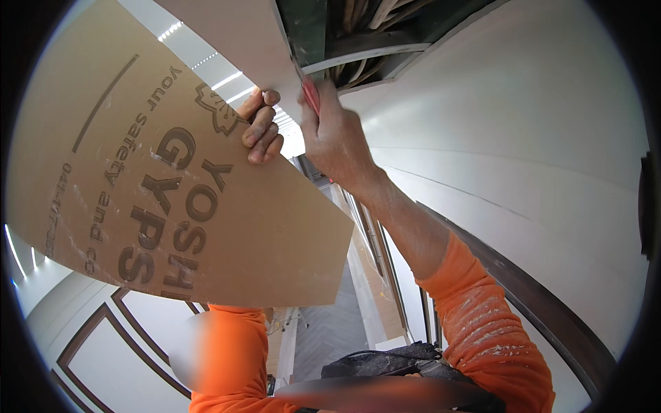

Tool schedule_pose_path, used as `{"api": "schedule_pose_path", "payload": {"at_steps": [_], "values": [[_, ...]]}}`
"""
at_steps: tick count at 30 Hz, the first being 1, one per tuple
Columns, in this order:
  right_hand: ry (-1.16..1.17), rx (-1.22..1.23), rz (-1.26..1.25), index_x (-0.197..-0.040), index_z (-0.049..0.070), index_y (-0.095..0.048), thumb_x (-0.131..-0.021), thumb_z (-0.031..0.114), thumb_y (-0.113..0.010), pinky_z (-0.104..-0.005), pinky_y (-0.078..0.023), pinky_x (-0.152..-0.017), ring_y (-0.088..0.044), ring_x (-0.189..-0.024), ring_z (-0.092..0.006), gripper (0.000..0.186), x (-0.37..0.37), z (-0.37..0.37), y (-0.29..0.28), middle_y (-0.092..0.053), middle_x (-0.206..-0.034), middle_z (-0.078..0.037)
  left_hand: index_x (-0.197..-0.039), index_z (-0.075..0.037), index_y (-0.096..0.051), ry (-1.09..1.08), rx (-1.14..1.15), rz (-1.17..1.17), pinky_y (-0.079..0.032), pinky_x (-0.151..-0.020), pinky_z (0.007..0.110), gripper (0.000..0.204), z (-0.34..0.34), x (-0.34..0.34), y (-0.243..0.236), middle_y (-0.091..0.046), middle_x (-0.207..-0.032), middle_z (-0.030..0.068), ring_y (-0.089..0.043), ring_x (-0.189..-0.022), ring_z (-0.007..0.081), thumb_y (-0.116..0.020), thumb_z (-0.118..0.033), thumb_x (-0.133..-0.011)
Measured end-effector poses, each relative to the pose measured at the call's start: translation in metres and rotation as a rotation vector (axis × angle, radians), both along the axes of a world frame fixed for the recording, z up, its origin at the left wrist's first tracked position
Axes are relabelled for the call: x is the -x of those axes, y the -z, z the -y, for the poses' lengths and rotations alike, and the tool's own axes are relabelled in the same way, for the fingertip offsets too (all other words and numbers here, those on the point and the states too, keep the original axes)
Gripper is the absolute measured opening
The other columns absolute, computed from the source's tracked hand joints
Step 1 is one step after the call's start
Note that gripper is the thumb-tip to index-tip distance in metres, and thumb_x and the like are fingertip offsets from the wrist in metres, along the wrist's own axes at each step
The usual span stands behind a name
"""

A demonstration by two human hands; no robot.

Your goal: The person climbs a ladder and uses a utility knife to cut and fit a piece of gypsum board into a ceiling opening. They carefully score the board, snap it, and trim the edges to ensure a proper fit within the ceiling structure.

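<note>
A large brown plasterboard sheet with dark print on its face fills the left side of the view. My left hand grips its upper right edge, fingers curled over toward me; the rest of the hand is hidden behind the sheet. Just right of it, my right hand is closed around a slim red utility knife. The thin blade points up against the edge of a pale ceiling panel, beside an opening. Slight blur hides exactly where the tip touches.
Cables run inside the opening overhead, crossed by a curved metal strip. A smooth white wall stands on the right, with dark trim along it. Far below lies a grey floor. White panels with brown frames are at lower left.
</note>
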State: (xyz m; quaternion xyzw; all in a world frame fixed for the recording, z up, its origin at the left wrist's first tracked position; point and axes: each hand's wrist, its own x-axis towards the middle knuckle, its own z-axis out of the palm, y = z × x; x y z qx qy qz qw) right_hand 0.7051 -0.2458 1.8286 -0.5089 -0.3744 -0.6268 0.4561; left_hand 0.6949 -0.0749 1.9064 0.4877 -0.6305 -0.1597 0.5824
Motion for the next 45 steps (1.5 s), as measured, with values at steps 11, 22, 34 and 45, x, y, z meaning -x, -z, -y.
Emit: {"api": "schedule_pose_path", "payload": {"at_steps": [11,22,34,45], "values": [[-0.115,-0.043,0.096,-0.114,0.003,-0.052,-0.102,0.009,-0.054,-0.0370,-0.055,-0.064,-0.073,-0.071,-0.0321,0.014,0.023,-0.007,-0.008,-0.068,-0.083,-0.016,-0.115,-0.006,-0.043,-0.054,0.034,-0.014,-0.054,-0.050,0.030,0.035,-0.001,0.007,0.003,-0.056,-0.056,-0.0002,-0.062,-0.046,0.0206,-0.014,-0.026,-0.115],[-0.174,-0.038,0.148,-0.115,0.003,-0.051,-0.101,0.007,-0.053,-0.0379,-0.054,-0.062,-0.070,-0.067,-0.0324,0.014,0.028,-0.006,-0.009,-0.066,-0.081,-0.016,-0.117,-0.006,-0.043,0.027,-0.016,0.025,-0.057,-0.054,0.033,0.037,-0.004,-0.008,-0.004,-0.058,-0.058,0.0015,-0.064,-0.049,0.0222,-0.012,-0.026,-0.115],[-0.155,-0.052,0.114,-0.112,0.004,-0.052,-0.101,0.010,-0.053,-0.0390,-0.054,-0.065,-0.072,-0.075,-0.0369,0.012,0.019,-0.002,-0.007,-0.066,-0.082,-0.017,-0.117,-0.006,-0.044,0.084,-0.048,0.015,-0.057,-0.056,0.033,0.039,-0.004,-0.013,-0.006,-0.057,-0.058,0.0016,-0.065,-0.051,0.0225,-0.011,-0.026,-0.115],[-0.096,-0.071,0.130,-0.114,0.003,-0.052,-0.102,0.008,-0.053,-0.0366,-0.054,-0.061,-0.073,-0.071,-0.0304,0.013,0.002,-0.002,0.000,-0.068,-0.084,-0.017,-0.121,-0.006,-0.042,0.115,-0.075,0.051,-0.059,-0.059,0.034,0.042,-0.006,-0.022,-0.006,-0.059,-0.061,0.0038,-0.068,-0.058,0.0235,-0.005,-0.026,-0.114]]}}
